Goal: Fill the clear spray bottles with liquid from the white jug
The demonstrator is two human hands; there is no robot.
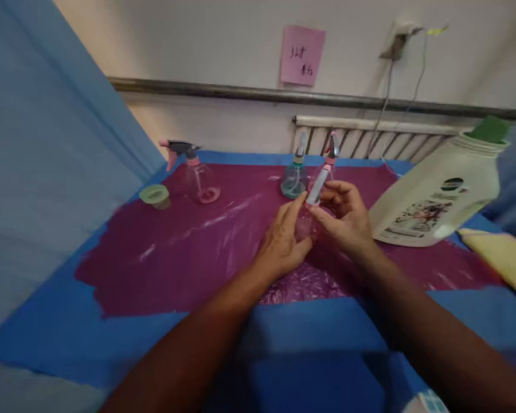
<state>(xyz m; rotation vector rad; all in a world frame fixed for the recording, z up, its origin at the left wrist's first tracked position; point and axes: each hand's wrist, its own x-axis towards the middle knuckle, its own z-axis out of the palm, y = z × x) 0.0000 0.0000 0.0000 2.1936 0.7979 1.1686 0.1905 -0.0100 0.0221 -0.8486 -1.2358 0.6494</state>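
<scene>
Between my two hands stands a clear spray bottle (pixel 304 225) with a pink collar and a grey-and-pink spray head. My left hand (pixel 284 240) is wrapped round the side of its body. At the collar, the thumb and fingers of my right hand (pixel 346 221) close on the bottle's neck. Just behind it are a spray bottle with green liquid (pixel 293 184) and another pink-collared spray bottle (pixel 332 154), partly hidden by the held one. Farther left, a spray bottle with a little pink liquid (pixel 206 192) stands upright.
A large white jug (pixel 438 192) with a green top stands close to my right hand. Beyond it lies a yellow object (pixel 503 258). A pale green cup (pixel 155 196) sits at the left. Purple plastic sheeting (pixel 189 246) covers part of the blue tabletop (pixel 146 338). Behind is a radiator (pixel 348 121).
</scene>
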